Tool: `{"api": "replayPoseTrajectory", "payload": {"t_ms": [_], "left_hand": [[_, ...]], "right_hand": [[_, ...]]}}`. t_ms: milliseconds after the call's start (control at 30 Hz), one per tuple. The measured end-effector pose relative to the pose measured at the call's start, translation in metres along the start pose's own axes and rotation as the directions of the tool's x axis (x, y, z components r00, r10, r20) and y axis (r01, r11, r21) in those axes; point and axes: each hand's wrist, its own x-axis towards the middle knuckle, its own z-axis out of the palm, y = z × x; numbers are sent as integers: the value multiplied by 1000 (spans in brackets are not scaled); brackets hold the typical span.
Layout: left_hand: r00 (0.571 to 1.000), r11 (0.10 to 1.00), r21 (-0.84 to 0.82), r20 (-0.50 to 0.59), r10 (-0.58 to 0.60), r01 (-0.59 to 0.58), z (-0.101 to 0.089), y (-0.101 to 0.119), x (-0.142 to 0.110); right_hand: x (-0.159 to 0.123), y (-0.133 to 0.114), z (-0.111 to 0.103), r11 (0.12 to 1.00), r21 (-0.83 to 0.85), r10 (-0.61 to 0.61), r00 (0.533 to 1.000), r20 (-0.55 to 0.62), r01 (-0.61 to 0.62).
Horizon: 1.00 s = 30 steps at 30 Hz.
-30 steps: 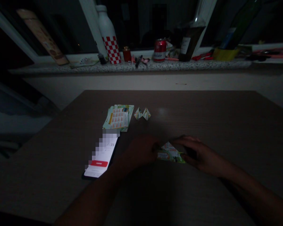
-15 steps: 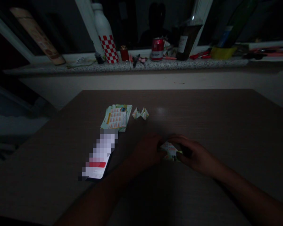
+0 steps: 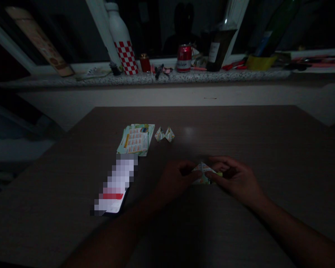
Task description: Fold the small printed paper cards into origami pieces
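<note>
Between my two hands is a small printed paper [image 3: 203, 179], its top folded to a point with a seam down the middle. My left hand [image 3: 178, 176] grips its left side, thumb lying across the front. My right hand [image 3: 234, 178] pinches the right side, its thumb near the centre seam and its fingers curled behind. A yellow-green edge of the paper shows by the right thumb. Farther back lie two small folded paper pieces [image 3: 164, 134], side by side, their inner corners close together. To their left rests a stack of printed calendar sheets [image 3: 136, 139].
A phone [image 3: 114, 186] with a lit, blurred screen lies left of my left forearm. On the granite sill [image 3: 156, 79] behind the wooden table [image 3: 240, 126] stand a checkered white bottle [image 3: 124, 48], a red can [image 3: 184, 58], a dark cup [image 3: 219, 48] and a yellow holder [image 3: 261, 62].
The paper's top corners now come together in a point, where it looked flatter before. Both thumbs have moved onto its front, closer to the middle. The view has shifted slightly.
</note>
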Motion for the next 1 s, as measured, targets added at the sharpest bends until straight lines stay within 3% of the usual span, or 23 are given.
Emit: {"api": "replayPoseTrajectory", "payload": {"t_ms": [100, 300, 433, 667, 800, 1000], "left_hand": [[1000, 998, -65, 18, 23, -22, 3, -2, -1], [998, 987, -160, -61, 20, -30, 4, -5, -1], [999, 976, -214, 32, 43, -35, 3, -4, -1], [998, 966, -256, -42, -49, 37, 2, -2, 1], [992, 960, -279, -105, -66, 34, 0, 2, 0], [990, 964, -262, -122, -76, 41, 0, 5, -2]], "right_hand": [[-1, -5, 2, 1000, -2, 10, 1000, -2, -10], [-2, -7, 2, 1000, -6, 15, 1000, -15, -15], [-4, -6, 2, 1000, 15, -19, 1000, -6, 19], [-7, -4, -2, 969, -123, -230, 962, -144, 214], [-3, -8, -6, 914, -215, -369, 925, -91, 344], [-2, -11, -5, 910, -248, -362, 928, -82, 333]]}}
